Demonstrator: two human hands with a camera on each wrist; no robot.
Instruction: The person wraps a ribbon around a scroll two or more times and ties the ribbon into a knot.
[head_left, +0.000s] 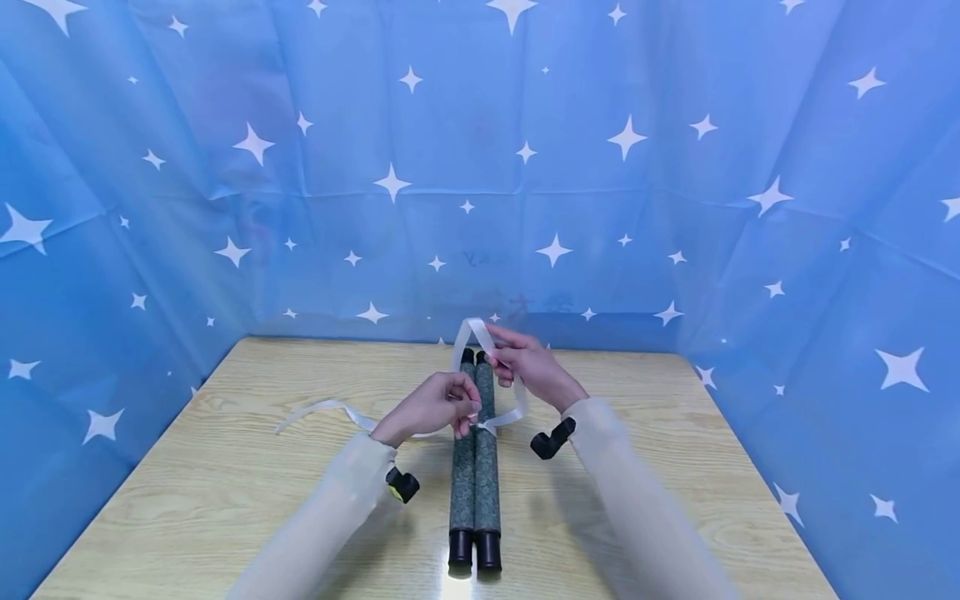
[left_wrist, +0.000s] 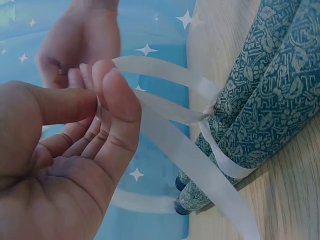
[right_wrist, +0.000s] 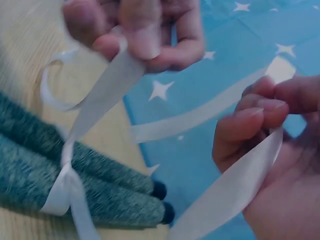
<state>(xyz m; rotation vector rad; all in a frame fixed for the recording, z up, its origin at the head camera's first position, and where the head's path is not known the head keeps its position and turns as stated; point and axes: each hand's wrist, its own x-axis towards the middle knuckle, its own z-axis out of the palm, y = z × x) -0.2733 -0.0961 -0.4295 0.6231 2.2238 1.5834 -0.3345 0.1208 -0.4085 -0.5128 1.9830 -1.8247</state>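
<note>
Two rolls side by side, like a rolled scroll (head_left: 487, 483), lie lengthwise on the table, covered in dark green patterned cloth with black end knobs. A white ribbon (head_left: 513, 415) goes round them and is knotted on top, as the right wrist view shows at the knot (right_wrist: 67, 159). Above the rolls my left hand (head_left: 441, 402) pinches the ribbon between thumb and fingers, close to the knot. Farther out and to the right, my right hand (head_left: 531, 367) holds another stretch of ribbon, which arches up in a loop between the hands.
A loose ribbon tail (head_left: 330, 405) trails left across the wooden table (head_left: 247, 467). Blue star-printed curtains (head_left: 450, 167) stand behind the table and along both sides. Each wrist carries a small black camera (head_left: 553, 438).
</note>
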